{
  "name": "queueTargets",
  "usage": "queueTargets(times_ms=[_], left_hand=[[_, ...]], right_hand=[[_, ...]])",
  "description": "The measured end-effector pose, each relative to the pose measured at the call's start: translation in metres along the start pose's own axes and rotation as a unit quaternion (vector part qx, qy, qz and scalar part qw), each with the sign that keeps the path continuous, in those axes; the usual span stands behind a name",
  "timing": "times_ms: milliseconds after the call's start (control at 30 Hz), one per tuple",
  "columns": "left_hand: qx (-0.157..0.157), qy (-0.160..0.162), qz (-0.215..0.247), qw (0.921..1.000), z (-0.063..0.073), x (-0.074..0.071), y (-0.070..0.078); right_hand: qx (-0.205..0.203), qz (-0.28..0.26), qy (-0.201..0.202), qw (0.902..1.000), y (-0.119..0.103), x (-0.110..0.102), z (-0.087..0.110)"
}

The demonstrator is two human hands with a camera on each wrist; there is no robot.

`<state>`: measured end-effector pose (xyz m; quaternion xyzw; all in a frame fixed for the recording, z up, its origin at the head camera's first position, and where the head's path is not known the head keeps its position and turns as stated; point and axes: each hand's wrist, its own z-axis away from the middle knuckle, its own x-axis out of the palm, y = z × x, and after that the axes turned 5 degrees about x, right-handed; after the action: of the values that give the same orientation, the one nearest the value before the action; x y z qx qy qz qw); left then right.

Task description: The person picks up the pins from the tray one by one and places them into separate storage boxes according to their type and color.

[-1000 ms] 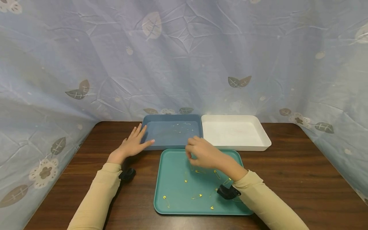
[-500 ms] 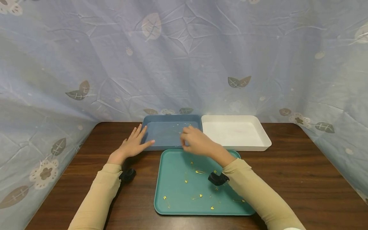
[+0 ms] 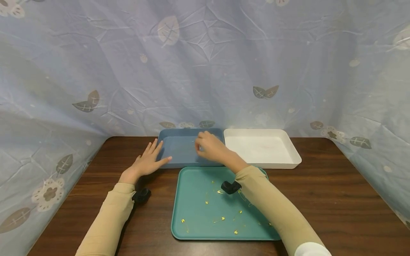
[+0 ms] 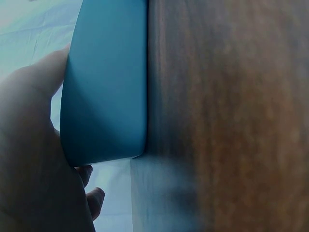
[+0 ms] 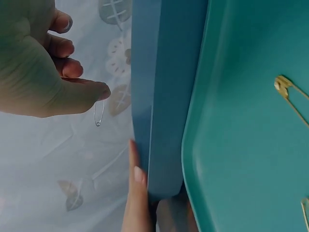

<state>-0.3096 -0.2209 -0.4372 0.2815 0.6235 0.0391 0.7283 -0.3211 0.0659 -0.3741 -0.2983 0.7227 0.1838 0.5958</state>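
My right hand (image 3: 211, 146) is over the blue tray (image 3: 176, 147), with thumb and fingertips pinching a silver safety pin (image 5: 98, 117). In the right wrist view the pin's coil end hangs below the thumb tip. The hand hides most of the small silver pins lying in that tray. My left hand (image 3: 145, 164) rests at the tray's left edge, fingers spread and thumb along the front rim; the left wrist view shows it against the tray's side wall (image 4: 106, 92).
Nearer the body lies a teal tray (image 3: 192, 213) with several gold safety pins (image 5: 283, 86) scattered on it. A white tray (image 3: 262, 147) stands to the right of the blue one. Behind the dark wooden table (image 3: 333, 192) hangs a patterned curtain (image 3: 205, 89).
My right hand has moved from above the teal tray's back part, forward and slightly left, to over the blue tray. The left hand has stayed in place.
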Motion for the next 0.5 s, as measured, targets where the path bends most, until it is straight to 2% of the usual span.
queueTargets(times_ms=[200,500], left_hand=[[-0.002,-0.005,-0.005,1.0000,0.000,0.002,-0.002],[0.003,-0.008,0.000,1.0000,0.000,-0.002,0.002]], right_hand=[[0.025,-0.009,-0.012,0.9996,0.009,0.013,-0.016],[0.028,0.005,-0.013,0.9995,0.015,0.027,-0.043]])
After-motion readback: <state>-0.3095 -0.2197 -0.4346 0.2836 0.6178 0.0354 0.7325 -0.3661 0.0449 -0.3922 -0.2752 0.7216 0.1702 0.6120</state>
